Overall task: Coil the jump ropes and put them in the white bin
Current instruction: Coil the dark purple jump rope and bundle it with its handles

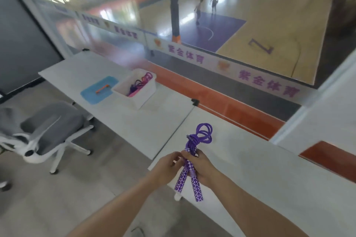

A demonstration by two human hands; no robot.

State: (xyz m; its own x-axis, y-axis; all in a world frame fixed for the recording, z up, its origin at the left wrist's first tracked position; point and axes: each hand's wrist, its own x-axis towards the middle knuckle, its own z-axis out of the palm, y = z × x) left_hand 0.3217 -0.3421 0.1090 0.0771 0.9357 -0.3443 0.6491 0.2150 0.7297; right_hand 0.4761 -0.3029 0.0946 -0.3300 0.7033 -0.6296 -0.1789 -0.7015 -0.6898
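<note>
Head view: the purple jump rope is held up in front of the person at about 6 o'clock in the picture, above the near edge of the near desk. The right hand has its fingers curled round the two patterned handles just below where the cord is wound, so that grip is clamped on the rope. The left hand sits just beside it at 9 o'clock, its fingertips pinching at the same spot near the top of the handles. The handles hang down toward 6 o'clock, slightly splayed, and a small bunch of cord loops stands up toward 12 o'clock above a tight wrap. The rope looks coiled and bound; I judge the coiling step is at or near its end.

The white bin stands on the far desk at about 11 o'clock from the hands, well apart from them, with pink and purple cord already lying inside. A blue lid with an orange handle lies flat touching or just beside the bin's left side. The bundle's long axis runs roughly 12 to 6, and the bin's open top lies up and left of it, so the left hand is on the nearer side, though the right holds the firmer grasp. An office chair stands at 9 o'clock on the floor.
</note>
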